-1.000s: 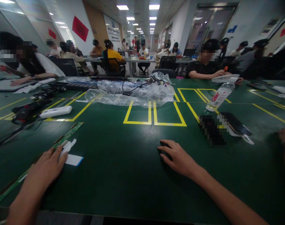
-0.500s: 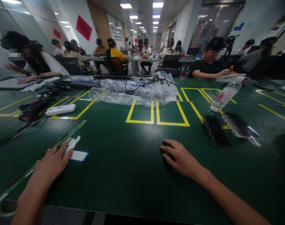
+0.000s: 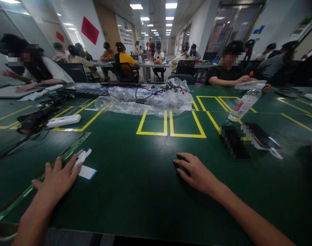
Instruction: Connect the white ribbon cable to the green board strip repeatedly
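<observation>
My left hand (image 3: 57,179) lies with its fingers spread over a long, narrow green circuit board (image 3: 77,145), which slants across the table's left side. A white flat ribbon cable (image 3: 87,172) with a blue end sticks out beside my left thumb and index finger; part of it is hidden beneath them. My right hand (image 3: 194,169) rests on the dark green table (image 3: 135,191), fingers apart and a little bent, holding nothing. Between the two hands is bare tabletop.
Crumpled clear plastic wrap (image 3: 145,100) with black cables lies ahead. A clear bottle (image 3: 244,106) and a dark phone (image 3: 263,135) are at the right. At the left are a white handheld device (image 3: 65,120) and black gear (image 3: 36,120). Other people sit around.
My left hand's fingers have spread wider over the board, and the ribbon cable has shifted slightly. My right hand stays in place. The view swung slightly and came partly back.
</observation>
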